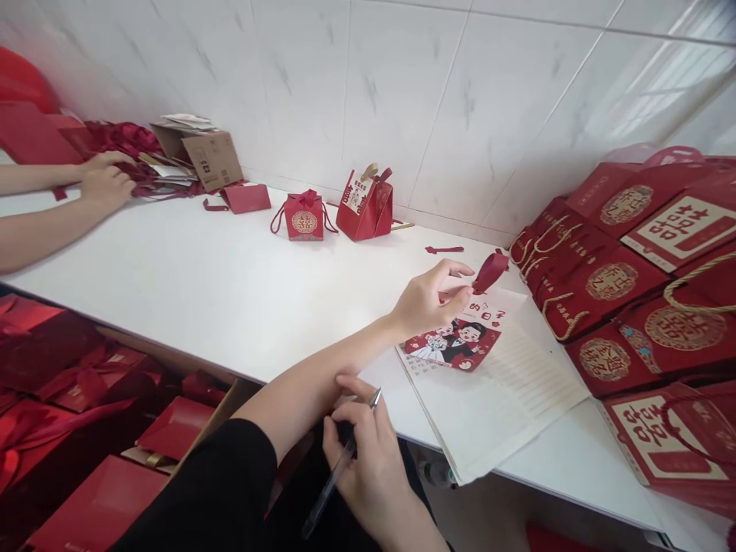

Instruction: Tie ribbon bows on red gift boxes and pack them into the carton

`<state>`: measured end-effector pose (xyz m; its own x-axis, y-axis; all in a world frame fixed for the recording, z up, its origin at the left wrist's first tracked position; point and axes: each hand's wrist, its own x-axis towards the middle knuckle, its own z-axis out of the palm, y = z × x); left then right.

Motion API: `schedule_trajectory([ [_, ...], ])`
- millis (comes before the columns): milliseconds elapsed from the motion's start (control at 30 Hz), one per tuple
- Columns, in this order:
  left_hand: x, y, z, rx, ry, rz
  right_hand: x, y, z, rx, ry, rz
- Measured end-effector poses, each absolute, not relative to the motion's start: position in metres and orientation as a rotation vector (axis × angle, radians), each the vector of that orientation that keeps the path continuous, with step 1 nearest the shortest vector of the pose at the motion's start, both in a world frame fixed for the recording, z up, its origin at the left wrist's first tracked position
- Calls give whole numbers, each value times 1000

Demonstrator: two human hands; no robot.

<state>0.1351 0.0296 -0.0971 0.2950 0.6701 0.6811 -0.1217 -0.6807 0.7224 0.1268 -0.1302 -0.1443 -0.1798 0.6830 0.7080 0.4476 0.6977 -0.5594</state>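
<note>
My left hand reaches across to a small pink and red gift box with a cartoon bride and groom on it. Its thumb and fingers close around the top edge, beside a dark red ribbon loop. Beneath the box lie a lined notebook and a white sheet, which overhangs the table edge. A pen is gripped in my right hand, tip upward, close under my left forearm.
Two small red gift boxes, one ribboned and one taller, stand along the wall. Red gift bags are stacked at right. Another person's hands are near a cardboard box. Red boxes fill a carton at lower left.
</note>
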Motion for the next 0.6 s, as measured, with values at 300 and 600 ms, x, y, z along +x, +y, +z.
schedule_trajectory([
  [300, 137, 31, -98, 1904, 464, 1490, 138, -117, -140, -998, -1741, 218],
  [600, 136, 30, -96, 1883, 455, 1430, 129, -126, -140, -962, -1787, 260],
])
